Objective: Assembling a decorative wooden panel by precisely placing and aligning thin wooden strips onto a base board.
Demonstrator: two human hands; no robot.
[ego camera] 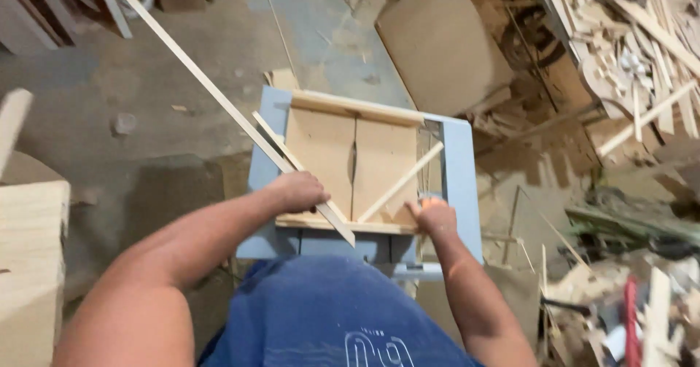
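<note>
Pressing my left hand closed on the long strip over the sled, right hand apparently gripping the sled's near rail, I risk the strip pivoting toward the central slot.

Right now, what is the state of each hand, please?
Left hand: closed on the long wooden strip, pressing it on the sled.
Right hand: rests at the sled's near edge; grip cannot be told.

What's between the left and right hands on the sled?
Head view: between left hand and right hand lie the sled's brown board with its saw slot, and a short wood strip.
</note>
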